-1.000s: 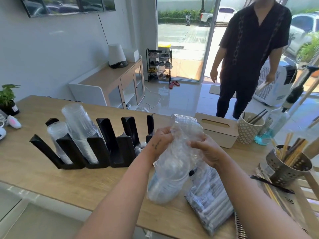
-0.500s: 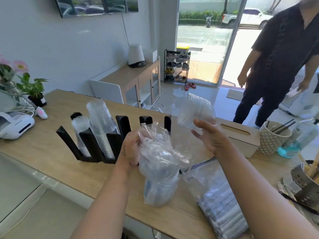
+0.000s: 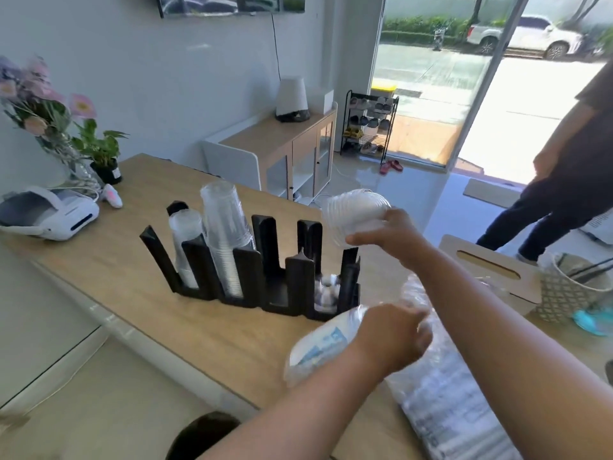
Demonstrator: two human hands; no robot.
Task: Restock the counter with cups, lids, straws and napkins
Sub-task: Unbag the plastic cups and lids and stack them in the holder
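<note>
Right hand (image 3: 391,234) holds lids (image 3: 354,214) aloft while left hand (image 3: 394,336) grips bag (image 3: 318,348).

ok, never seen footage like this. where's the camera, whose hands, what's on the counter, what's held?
No machine: a person wears one wide-angle camera on the head, looking down at their own hands. The right hand holds a stack of clear dome lids by the black rack, which carries clear cups. The left hand grips a crumpled plastic bag. Also on the wooden counter: a clear packet of what look like wrapped straws, and a wooden tissue box.
</note>
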